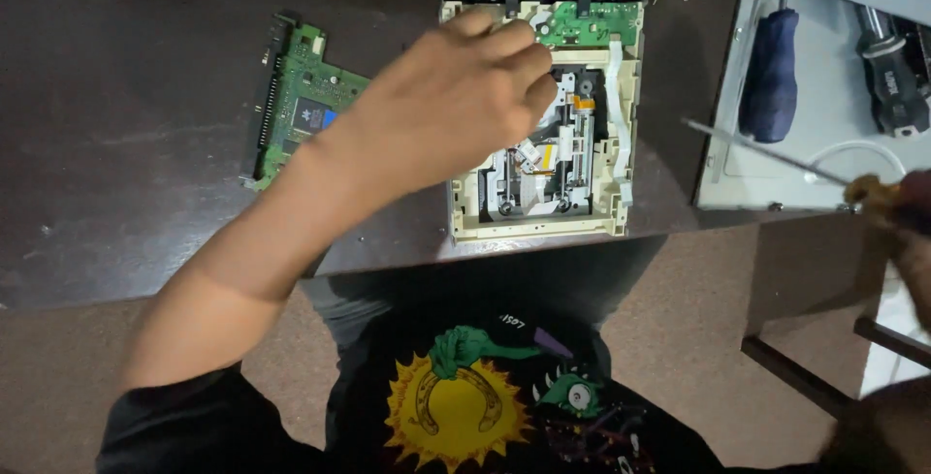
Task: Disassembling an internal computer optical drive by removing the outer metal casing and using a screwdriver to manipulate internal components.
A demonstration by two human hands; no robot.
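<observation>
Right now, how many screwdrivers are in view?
3. One is in the right hand, shaft pointing left. A blue-handled one and a black-handled one lie on the grey tray at right. Others may lie outside the frame.

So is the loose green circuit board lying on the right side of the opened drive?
No, the green circuit board lies on the dark table left of the opened drive, beyond the left hand.

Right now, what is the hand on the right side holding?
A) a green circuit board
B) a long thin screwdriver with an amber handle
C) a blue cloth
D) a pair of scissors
B: the right hand grips a long thin screwdriver with an amber handle, while the left hand rests on the opened cream plastic disc drive.
</observation>
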